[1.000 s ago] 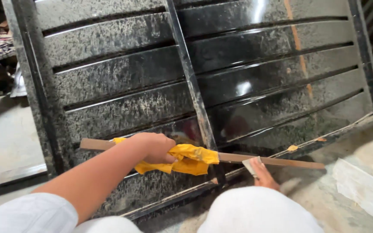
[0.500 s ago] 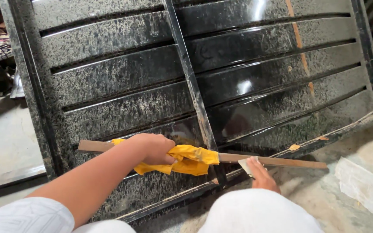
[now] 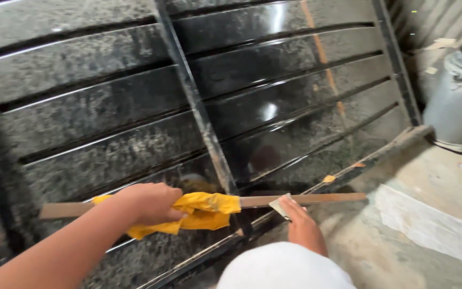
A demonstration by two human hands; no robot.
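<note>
Nearest, a white-clad knee (image 3: 284, 267) fills the bottom edge. Just beyond it the right hand (image 3: 301, 227) rests low, its grip pinched on a small pale scrap (image 3: 280, 206) that touches the underside of a long wooden strip (image 3: 306, 199). To the left, the left hand (image 3: 148, 202) has its grip clamped on a yellow cloth (image 3: 204, 210) bunched around the strip. The strip lies level across the bottom of the black metal gate (image 3: 274, 107), crossing its upright centre bar (image 3: 199, 107).

Against the pictures from a second ago, both hands, cloth and strip keep the same hold and the same place on the gate; only the view has swung right and drawn closer. So the work has not visibly advanced.

Farther right, a pale sheet (image 3: 423, 222) lies on the concrete floor (image 3: 370, 257). Beyond it, at the far right, stands a grey drum (image 3: 455, 101), just beside the gate's edge.
</note>
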